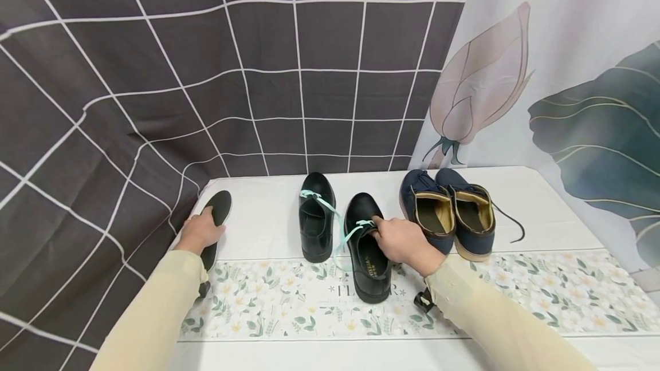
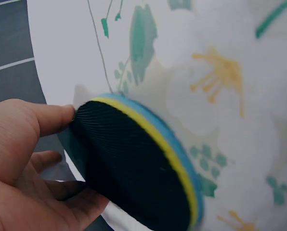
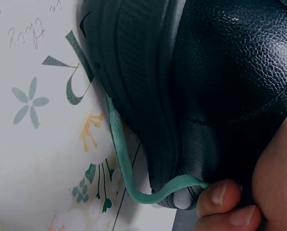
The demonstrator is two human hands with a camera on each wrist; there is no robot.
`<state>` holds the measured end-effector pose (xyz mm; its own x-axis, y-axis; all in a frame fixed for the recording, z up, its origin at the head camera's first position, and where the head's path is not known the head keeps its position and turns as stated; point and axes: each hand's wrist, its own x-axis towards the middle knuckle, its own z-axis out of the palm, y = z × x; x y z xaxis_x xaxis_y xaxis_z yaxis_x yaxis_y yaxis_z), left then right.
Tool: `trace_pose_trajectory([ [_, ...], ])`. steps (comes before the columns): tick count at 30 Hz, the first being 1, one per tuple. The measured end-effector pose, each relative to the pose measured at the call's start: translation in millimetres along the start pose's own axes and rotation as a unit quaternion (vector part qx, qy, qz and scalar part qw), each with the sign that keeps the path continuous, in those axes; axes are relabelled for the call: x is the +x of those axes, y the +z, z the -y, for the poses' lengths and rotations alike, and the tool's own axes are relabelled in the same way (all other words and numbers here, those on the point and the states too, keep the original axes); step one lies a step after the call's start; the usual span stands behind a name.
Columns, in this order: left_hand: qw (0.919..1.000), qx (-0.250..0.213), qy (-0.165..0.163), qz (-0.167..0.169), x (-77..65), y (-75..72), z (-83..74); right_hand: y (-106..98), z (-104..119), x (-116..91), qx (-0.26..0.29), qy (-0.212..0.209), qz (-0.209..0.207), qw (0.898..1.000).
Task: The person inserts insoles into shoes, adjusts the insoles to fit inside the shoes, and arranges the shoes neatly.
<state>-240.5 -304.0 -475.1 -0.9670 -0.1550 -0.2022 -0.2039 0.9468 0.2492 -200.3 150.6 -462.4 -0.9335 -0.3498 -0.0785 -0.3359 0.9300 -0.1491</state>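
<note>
At the left end of the table, my left hand [image 1: 200,231] pinches a black insole [image 1: 222,205] between thumb and fingers. In the left wrist view the insole [image 2: 129,154] shows a ribbed black face with yellow and blue layers along its edge. My right hand [image 1: 404,240] grips the side of a black leather shoe [image 1: 362,209] near its lace opening, the fingers partly hidden. A mint-green lace [image 1: 353,230] runs through this shoe; in the right wrist view the lace [image 3: 126,166] loops beside the sole. To its left stands the other black shoe [image 1: 315,239], with mint-green lace at its top.
A pair of navy shoes [image 1: 471,210] with tan lining stands at the right, a dark lace [image 1: 510,219] trailing beside it. The white table [image 1: 268,205] carries a floral runner [image 1: 268,302]. A dark grid-patterned cloth [image 1: 258,96] hangs behind and at the left.
</note>
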Motion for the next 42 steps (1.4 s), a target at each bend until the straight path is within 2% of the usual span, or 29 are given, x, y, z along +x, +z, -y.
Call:
trace_pose_trajectory([
  [4, 0.9997, -0.02, -0.014, 0.003, -2.6, 0.2, -4.9, 1.1, -2.6, -0.7, -0.002, 0.002, 0.0, 1.0],
  [8, 0.9993, -0.028, -0.023, -0.011, -5.8, 1.9, -8.6, 1.2, -3.6, -1.0, -0.003, 0.005, 0.0, 1.0],
  [15, 0.9989, 0.034, -0.027, -0.02, -9.2, 3.4, -11.0, 2.9, -0.5, 0.3, 0.005, 0.0, 0.001, 1.0],
  [20, 0.9976, 0.051, -0.018, -0.042, -9.0, 1.5, -12.6, 2.4, 0.4, 0.5, 0.002, 0.003, -0.002, 1.0],
  [26, 0.9973, 0.039, -0.005, -0.061, -7.4, -2.8, -11.3, 2.4, -0.3, 0.9, 0.0, 0.005, -0.005, 1.0],
  [32, 0.9948, 0.015, 0.01, -0.101, -7.6, -4.8, -10.8, 3.4, -1.3, 1.1, 0.0, 0.006, -0.005, 1.0],
  [36, 0.9928, -0.004, 0.006, -0.12, -10.0, -5.1, -10.6, 2.3, -0.6, 1.0, 0.005, 0.006, -0.003, 1.0],
  [42, 0.9931, -0.013, -0.009, -0.117, -11.5, -3.1, -10.3, 0.8, -0.2, 0.9, 0.006, 0.007, 0.0, 1.0],
])
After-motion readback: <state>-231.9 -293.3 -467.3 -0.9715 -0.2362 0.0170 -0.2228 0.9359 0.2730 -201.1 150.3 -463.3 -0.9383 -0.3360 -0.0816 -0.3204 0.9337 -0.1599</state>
